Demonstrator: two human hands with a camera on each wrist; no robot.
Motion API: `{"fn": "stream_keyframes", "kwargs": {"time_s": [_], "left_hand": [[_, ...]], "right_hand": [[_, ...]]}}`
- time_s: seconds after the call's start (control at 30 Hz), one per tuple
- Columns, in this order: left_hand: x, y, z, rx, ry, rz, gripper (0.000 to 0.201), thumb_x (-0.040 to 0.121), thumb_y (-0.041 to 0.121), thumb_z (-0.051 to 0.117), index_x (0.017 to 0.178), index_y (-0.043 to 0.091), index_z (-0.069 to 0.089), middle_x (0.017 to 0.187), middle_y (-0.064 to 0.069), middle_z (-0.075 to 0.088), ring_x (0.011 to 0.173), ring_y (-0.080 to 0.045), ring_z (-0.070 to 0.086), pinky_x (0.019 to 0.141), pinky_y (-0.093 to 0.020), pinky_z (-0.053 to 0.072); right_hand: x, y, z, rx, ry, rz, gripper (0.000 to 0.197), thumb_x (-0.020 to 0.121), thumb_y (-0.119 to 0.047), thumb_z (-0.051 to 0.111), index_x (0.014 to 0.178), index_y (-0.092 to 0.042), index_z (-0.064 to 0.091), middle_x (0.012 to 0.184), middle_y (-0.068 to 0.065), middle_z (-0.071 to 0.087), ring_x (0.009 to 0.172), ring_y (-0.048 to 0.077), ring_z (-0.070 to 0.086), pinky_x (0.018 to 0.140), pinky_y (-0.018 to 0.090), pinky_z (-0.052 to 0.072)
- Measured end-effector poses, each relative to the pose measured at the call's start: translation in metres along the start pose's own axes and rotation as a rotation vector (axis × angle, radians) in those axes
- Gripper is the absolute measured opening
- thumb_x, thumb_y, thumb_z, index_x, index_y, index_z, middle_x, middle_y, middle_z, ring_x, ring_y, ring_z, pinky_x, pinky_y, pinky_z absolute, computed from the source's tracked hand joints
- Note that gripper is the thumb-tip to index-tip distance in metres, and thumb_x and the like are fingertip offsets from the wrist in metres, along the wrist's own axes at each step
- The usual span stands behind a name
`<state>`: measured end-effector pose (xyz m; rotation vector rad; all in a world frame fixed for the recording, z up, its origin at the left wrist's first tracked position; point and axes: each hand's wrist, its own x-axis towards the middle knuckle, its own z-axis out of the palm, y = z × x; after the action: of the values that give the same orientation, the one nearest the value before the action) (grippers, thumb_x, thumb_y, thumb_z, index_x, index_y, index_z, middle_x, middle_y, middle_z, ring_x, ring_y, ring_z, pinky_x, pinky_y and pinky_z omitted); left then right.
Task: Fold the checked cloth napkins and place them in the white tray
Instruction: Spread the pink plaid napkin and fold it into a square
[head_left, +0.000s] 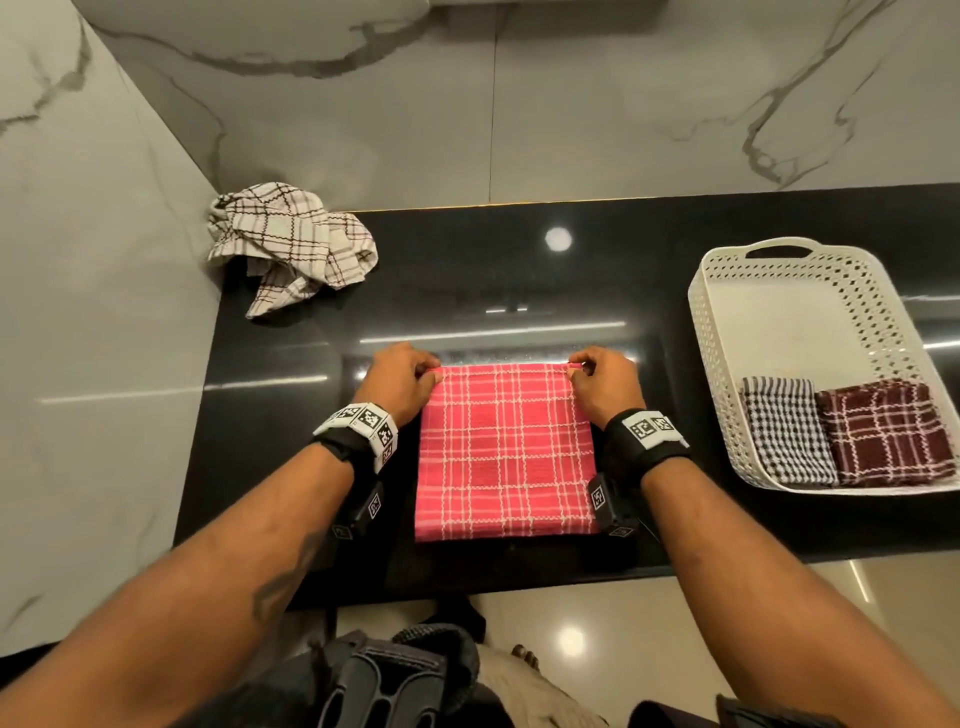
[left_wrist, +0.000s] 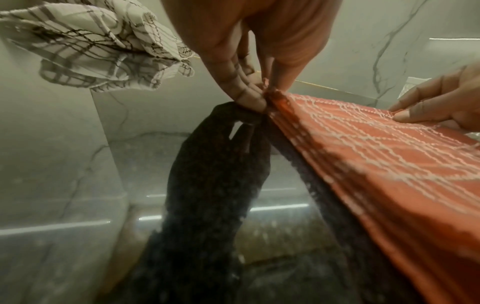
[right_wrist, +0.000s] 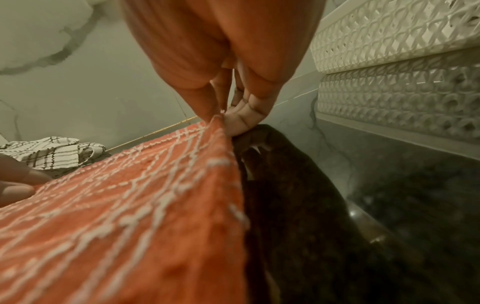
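A pink checked napkin (head_left: 504, 452) lies folded flat on the black counter (head_left: 291, 415) in front of me. My left hand (head_left: 410, 376) pinches its far left corner (left_wrist: 267, 90) between thumb and fingers. Its far right corner (right_wrist: 217, 121) is pinched by my right hand (head_left: 597, 376). The white tray (head_left: 722, 353) stands at the right. Inside it lie a folded dark houndstooth napkin (head_left: 787, 436) and a folded maroon checked napkin (head_left: 888, 434), side by side at the near end. A crumpled white napkin with brown checks (head_left: 288, 244) lies at the counter's back left corner.
Marble wall (head_left: 467, 114) rises behind the counter and another wall (head_left: 93, 312) closes the left side. The counter's front edge (head_left: 519, 582) runs just below the pink napkin. The tray's perforated wall (right_wrist: 394, 41) stands close to my right hand.
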<state>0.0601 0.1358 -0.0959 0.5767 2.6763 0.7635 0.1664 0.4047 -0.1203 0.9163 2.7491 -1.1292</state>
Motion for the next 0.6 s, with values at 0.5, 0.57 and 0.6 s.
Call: {"fn": "stream_keyframes", "kwargs": {"time_s": [0.5, 0.57, 0.6], "left_hand": [[-0.063, -0.007, 0.039, 0.726, -0.346, 0.336, 0.09, 0.087, 0.071, -0.004, 0.158, 0.016, -0.006, 0.165, -0.004, -0.013, 0.152, -0.02, -0.012, 0.124, -0.041, -0.005], [-0.072, -0.017, 0.031, 0.728, -0.331, 0.276, 0.093, 0.085, 0.072, -0.003, 0.158, 0.014, -0.005, 0.165, -0.005, -0.013, 0.152, -0.019, -0.014, 0.123, -0.041, -0.008], [-0.077, -0.015, 0.028, 0.724, -0.334, 0.253, 0.092, 0.086, 0.071, -0.002, 0.158, 0.013, -0.005, 0.165, -0.006, -0.013, 0.152, -0.02, -0.015, 0.123, -0.04, -0.009]], "right_hand": [[-0.073, -0.009, 0.026, -0.685, -0.523, -0.307, 0.088, 0.095, -0.07, 0.017, 0.154, -0.016, -0.02, 0.156, 0.004, -0.033, 0.147, 0.024, -0.028, 0.118, 0.058, -0.014], [-0.072, 0.007, 0.011, -0.713, -0.473, -0.185, 0.095, 0.093, -0.074, 0.016, 0.154, -0.011, -0.021, 0.158, 0.008, -0.03, 0.148, 0.026, -0.027, 0.116, 0.058, -0.019], [-0.074, 0.011, 0.005, -0.73, -0.451, -0.135, 0.097, 0.093, -0.074, 0.017, 0.154, -0.008, -0.02, 0.16, 0.011, -0.028, 0.148, 0.027, -0.026, 0.116, 0.059, -0.019]]}}
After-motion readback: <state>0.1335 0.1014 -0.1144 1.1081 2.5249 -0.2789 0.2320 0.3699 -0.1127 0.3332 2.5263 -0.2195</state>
